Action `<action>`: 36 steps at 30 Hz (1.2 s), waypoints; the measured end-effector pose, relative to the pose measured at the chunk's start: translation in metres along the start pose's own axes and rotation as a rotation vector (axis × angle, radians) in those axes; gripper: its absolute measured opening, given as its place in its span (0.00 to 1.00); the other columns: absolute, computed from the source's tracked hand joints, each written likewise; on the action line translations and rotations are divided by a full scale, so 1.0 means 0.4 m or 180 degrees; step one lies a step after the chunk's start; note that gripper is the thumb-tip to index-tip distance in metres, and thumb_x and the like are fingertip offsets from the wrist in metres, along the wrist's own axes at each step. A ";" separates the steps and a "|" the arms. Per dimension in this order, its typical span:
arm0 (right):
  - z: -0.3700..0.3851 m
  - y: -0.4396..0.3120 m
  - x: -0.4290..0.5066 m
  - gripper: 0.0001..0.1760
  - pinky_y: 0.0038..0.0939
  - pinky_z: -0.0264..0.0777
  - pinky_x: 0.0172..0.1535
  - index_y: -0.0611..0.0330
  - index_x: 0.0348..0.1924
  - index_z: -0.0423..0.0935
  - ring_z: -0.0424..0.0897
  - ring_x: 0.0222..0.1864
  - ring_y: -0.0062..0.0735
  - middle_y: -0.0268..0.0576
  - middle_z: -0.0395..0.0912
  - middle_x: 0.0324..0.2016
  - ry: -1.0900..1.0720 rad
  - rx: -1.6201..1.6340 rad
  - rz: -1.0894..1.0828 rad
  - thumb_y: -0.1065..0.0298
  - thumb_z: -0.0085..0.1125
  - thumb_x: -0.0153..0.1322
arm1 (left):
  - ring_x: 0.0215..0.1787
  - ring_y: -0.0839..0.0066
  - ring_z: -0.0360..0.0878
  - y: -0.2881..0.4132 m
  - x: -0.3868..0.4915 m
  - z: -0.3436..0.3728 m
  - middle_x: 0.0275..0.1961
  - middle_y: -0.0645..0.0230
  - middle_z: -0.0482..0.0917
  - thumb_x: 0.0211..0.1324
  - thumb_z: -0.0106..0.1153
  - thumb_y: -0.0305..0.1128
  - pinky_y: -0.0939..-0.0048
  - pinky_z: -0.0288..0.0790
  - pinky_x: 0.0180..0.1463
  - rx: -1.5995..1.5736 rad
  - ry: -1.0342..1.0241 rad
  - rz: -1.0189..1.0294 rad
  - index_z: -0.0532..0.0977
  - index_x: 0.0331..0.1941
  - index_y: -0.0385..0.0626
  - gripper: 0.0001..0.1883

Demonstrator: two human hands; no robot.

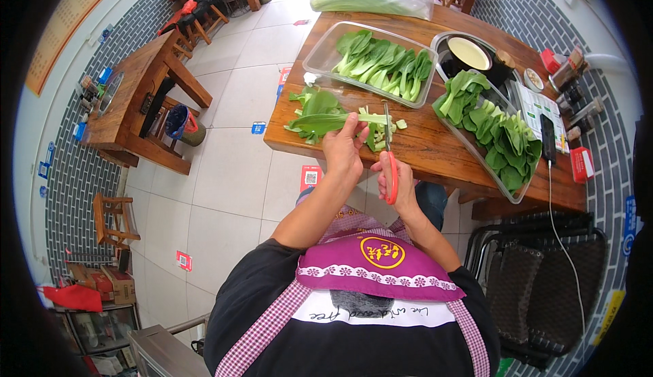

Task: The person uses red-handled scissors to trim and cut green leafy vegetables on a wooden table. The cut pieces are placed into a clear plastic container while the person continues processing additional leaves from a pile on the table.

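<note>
My left hand [345, 147] holds a bok choy [326, 122] over the near left part of the wooden table, its leaves to the left and its pale stem to the right. Red-handled scissors [392, 173] are in my right hand [399, 180], their blades pointing away from me at the stem's cut end. Beneath lie cut pale stem pieces [377, 137] and a pile of loose leaves [311, 102]. Behind them, a clear plastic tray [312, 63] holds a row of bok choy. A second clear tray [477, 158], at the right, is heaped with more greens.
On the wooden table [433, 150] are a plastic-wrapped bundle of greens [370, 3], a bowl of pale liquid [469, 53], a small white bowl [533, 79], condiment jars and a phone [548, 134] with a white cable. Folded black chairs [541, 285] stand at the lower right.
</note>
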State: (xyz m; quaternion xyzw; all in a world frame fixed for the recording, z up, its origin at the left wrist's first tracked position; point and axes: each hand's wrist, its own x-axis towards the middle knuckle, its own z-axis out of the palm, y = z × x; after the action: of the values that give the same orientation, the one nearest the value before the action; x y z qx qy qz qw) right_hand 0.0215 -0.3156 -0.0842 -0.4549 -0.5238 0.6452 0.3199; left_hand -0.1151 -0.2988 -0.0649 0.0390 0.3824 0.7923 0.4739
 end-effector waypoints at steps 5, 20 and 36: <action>-0.016 0.014 0.005 0.31 0.20 0.64 0.15 0.66 0.34 0.75 0.63 0.11 0.15 0.26 0.62 0.13 -0.0010 0.0227 0.0127 0.40 0.49 0.77 | 0.38 0.76 0.80 0.001 -0.001 0.011 0.38 0.71 0.81 0.64 0.63 0.28 0.77 0.78 0.38 0.0290 0.0066 0.0301 0.79 0.38 0.41 0.04; -0.104 0.019 0.021 0.31 0.19 0.61 0.16 0.65 0.35 0.77 0.65 0.11 0.15 0.27 0.64 0.13 -0.0077 0.0574 0.0006 0.39 0.52 0.76 | 0.41 0.70 0.81 0.125 -0.085 0.017 0.40 0.71 0.83 0.40 0.70 0.25 0.75 0.78 0.38 0.3089 -0.2645 0.6154 0.84 0.41 0.49 0.18; -0.126 0.027 0.018 0.30 0.21 0.60 0.16 0.65 0.32 0.76 0.64 0.10 0.16 0.26 0.64 0.12 -0.0159 0.0524 -0.0058 0.40 0.53 0.75 | 0.47 0.68 0.83 0.122 -0.135 0.033 0.45 0.67 0.84 0.46 0.71 0.23 0.75 0.81 0.40 0.2977 -0.2702 0.6100 0.83 0.42 0.46 0.16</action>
State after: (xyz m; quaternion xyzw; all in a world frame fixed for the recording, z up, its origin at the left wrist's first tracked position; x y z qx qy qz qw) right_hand 0.0661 -0.2925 -0.0984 -0.4060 -0.4810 0.6943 0.3489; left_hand -0.1150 -0.3460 -0.0080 0.7503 0.2620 0.5310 -0.2941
